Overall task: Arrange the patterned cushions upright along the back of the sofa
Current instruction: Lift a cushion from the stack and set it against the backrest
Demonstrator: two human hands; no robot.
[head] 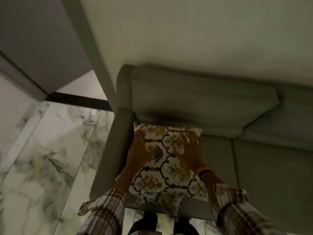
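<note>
A patterned cushion (166,160), cream with dark scrollwork and yellow-grey flowers, lies on the seat at the left end of a grey sofa (264,160). Its far edge touches the foot of the sofa's back cushion (199,102). My left hand (140,148) grips its upper left part beside the armrest. My right hand (190,150) holds its upper right part, fingers spread over the fabric. A second patterned cushion (162,201) shows partly beneath it at the seat's front edge, mostly hidden.
The sofa's left armrest (110,153) runs right beside the cushion. A white wall (203,31) rises behind the sofa back. Marble floor tiles (47,158) lie to the left, with a dark strip (79,100) at a doorway. My dark-clad legs (149,223) stand at the sofa's front.
</note>
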